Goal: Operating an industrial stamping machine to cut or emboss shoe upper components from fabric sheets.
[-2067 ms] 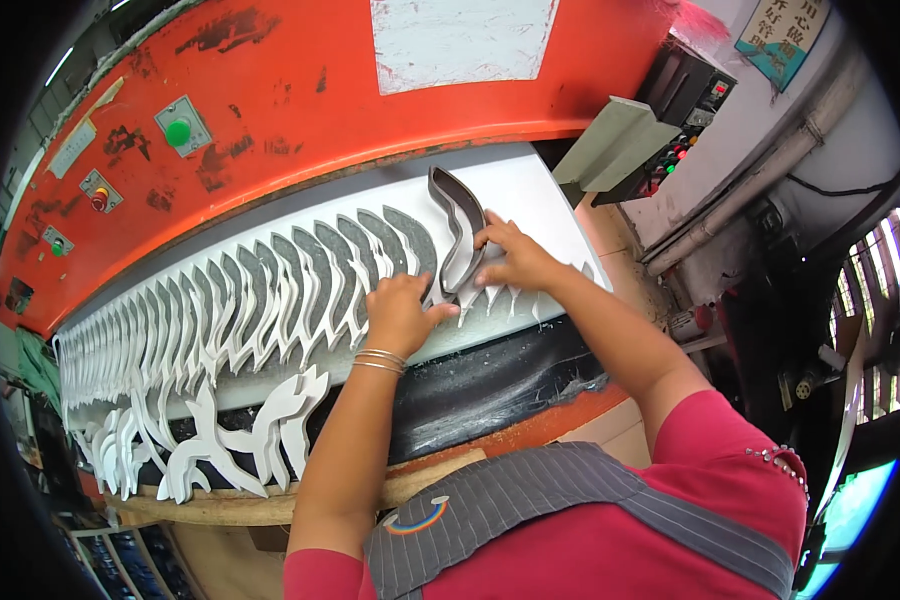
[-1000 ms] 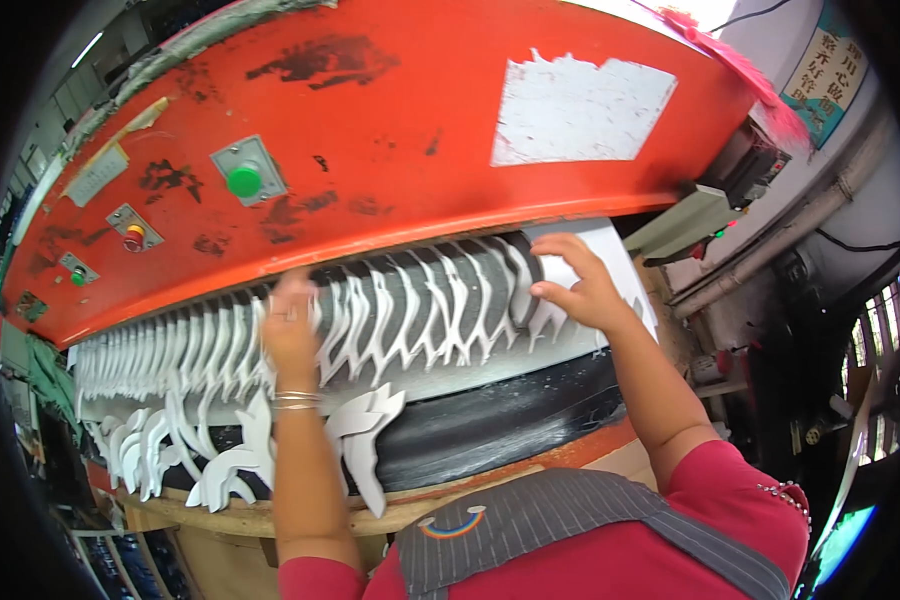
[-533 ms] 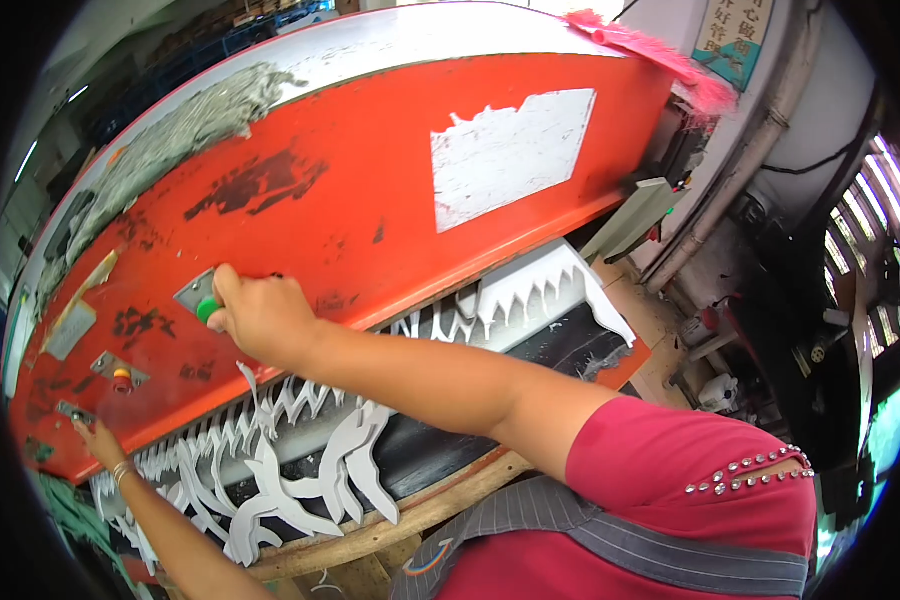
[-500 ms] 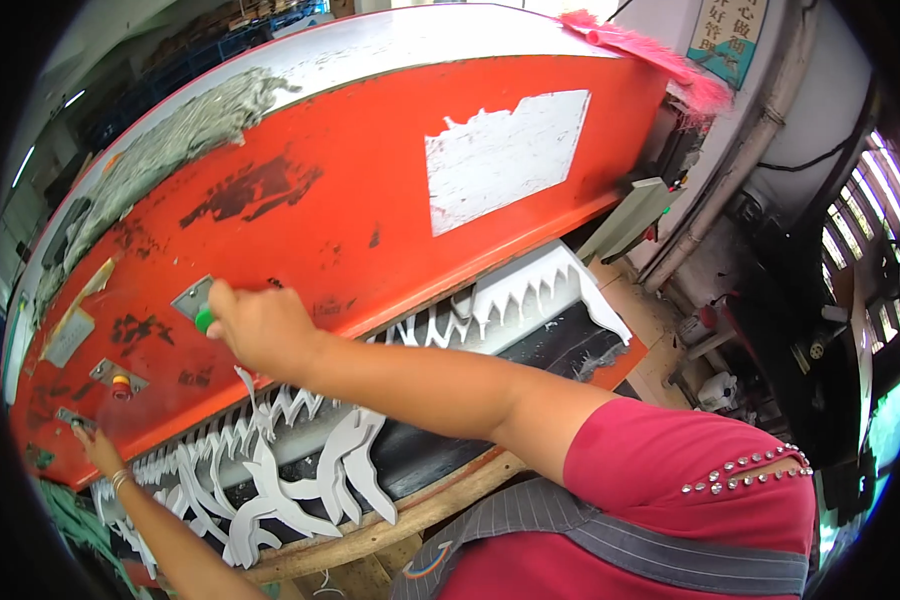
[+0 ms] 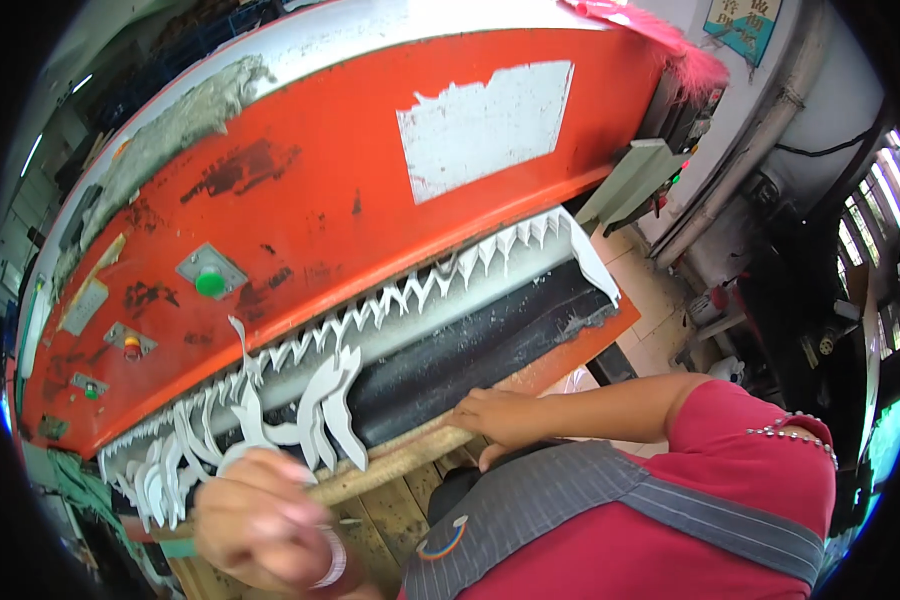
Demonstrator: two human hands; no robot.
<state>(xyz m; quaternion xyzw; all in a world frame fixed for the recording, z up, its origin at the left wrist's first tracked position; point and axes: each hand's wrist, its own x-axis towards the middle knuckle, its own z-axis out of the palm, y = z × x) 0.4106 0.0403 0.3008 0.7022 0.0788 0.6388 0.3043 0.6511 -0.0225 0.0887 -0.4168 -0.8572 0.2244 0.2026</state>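
My right hand (image 5: 498, 415) rests on the wooden front edge (image 5: 420, 435) of the machine bed, fingers laid along it and thumb apart below. My left hand (image 5: 260, 520) hangs in front of the bed at the lower left, blurred by motion with fingers curled; whether anything is in it cannot be made out. Just beyond it, curved white cut pieces (image 5: 315, 420) lie on the black bed surface (image 5: 410, 390). Behind them runs a white sheet strip (image 5: 560, 240) with a jagged, toothed edge. A green button (image 5: 209, 282) stands on the red machine front (image 5: 350, 130), touched by neither hand.
A red and yellow button (image 5: 132, 346) and another green button (image 5: 91, 390) are lower left on the machine. A grey rag (image 5: 160, 150) and pink duster (image 5: 660, 40) lie on top. A pipe (image 5: 740, 170) runs down the right wall; green cloth (image 5: 70, 485) hangs at left.
Both hands have come off the machine's green buttons. My right hand moved down and right to the wooden edge, my left hand toward me. The view has shifted a little.
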